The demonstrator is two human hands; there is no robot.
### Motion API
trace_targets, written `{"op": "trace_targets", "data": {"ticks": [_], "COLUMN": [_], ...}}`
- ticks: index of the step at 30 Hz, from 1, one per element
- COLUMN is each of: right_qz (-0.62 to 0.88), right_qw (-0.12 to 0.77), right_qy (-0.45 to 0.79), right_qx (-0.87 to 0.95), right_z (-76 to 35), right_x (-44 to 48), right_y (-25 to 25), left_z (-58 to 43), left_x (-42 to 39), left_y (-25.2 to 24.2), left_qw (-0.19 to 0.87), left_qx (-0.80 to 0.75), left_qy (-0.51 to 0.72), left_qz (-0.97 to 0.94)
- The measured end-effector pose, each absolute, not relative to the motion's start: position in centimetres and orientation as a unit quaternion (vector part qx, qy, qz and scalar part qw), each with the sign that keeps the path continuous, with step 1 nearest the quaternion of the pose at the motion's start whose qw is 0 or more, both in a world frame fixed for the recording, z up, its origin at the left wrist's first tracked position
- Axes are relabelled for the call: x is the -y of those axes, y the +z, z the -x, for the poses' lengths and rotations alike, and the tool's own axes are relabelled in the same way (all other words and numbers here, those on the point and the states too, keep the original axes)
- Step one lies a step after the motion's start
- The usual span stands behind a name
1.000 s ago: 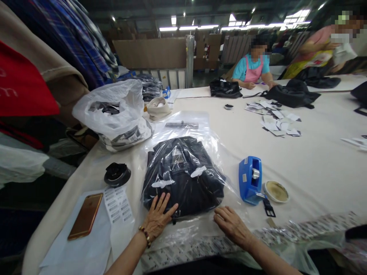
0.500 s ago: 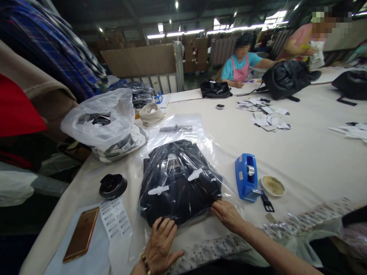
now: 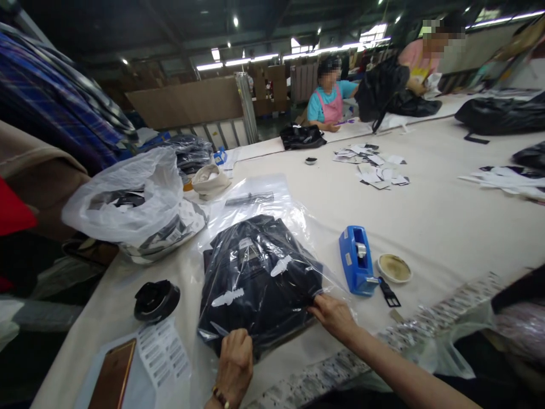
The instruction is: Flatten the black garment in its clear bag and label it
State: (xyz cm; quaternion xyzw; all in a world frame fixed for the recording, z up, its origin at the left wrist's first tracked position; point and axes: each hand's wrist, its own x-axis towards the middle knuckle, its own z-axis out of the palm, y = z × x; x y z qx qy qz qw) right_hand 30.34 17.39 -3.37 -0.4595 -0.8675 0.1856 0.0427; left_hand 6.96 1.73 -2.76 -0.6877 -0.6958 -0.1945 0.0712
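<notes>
Apparently, my left hand (image 3: 235, 360) and right hand (image 3: 334, 317) pinch, fingers narrow, the near edge of the clear plastic (image 3: 269, 185), probably so it lies straight around the black bundle (image 3: 266, 301).

Factory workshop, long shared worktable (image 3: 443, 227), aproned co-worker (image 3: 331, 108), tape dispenser (image 3: 349, 258), barcode labels (image 3: 164, 357), ceiling strip lights (image 3: 261, 58)

Clear bag (image 3: 252, 208): thin plastic, glossy, creased. Black bundle (image 3: 266, 287) inside: cloth. Directions from it: tape dispenser (image 3: 352, 272), three o'clock, smooth blue plastic; phone (image 3: 113, 375), eight o'clock, glossy metallic gold; cards (image 3: 377, 175), two o'clock, paper; white bag (image 3: 159, 207), ten o'clock, crinkled translucent plastic. Table covering (image 3: 443, 224): matt cream cloth.
</notes>
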Motion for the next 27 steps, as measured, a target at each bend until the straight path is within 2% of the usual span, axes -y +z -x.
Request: {"op": "trace_targets", "data": {"ticks": [3, 7, 11, 16, 20, 27], "right_qz": [0.478, 0.488, 0.494, 0.498, 0.489, 0.397], "right_qw": [0.037, 0.028, 0.023, 0.023, 0.021, 0.022], "right_qy": [0.189, 0.198, 0.205, 0.207, 0.204, 0.186], "right_qx": [0.857, 0.85, 0.845, 0.842, 0.848, 0.899], "right_z": [-30.0, -29.9, -29.8, -29.7, -29.8, -31.6], "right_x": [-17.5, -17.5, -17.5, -17.5, -17.6, -18.0], "right_y": [-2.8, -2.2, -2.0, -2.2, -2.4, -2.1], "left_z": [-7.2, -7.5, -8.0, -10.4, -12.1, -11.8], "left_x": [-2.3, -3.2, -4.1, -5.1, -5.9, -6.7], "left_y": [-2.4, -1.8, -1.8, -3.3, -4.8, -5.4], "left_qw": [0.103, 0.163, 0.16, 0.129, 0.16, 0.138], "left_qx": [0.696, 0.582, 0.507, 0.563, 0.551, 0.528], "left_qy": [-0.14, -0.069, 0.0, -0.028, -0.07, -0.037], "left_qz": [0.697, 0.794, 0.847, 0.816, 0.816, 0.837]}}
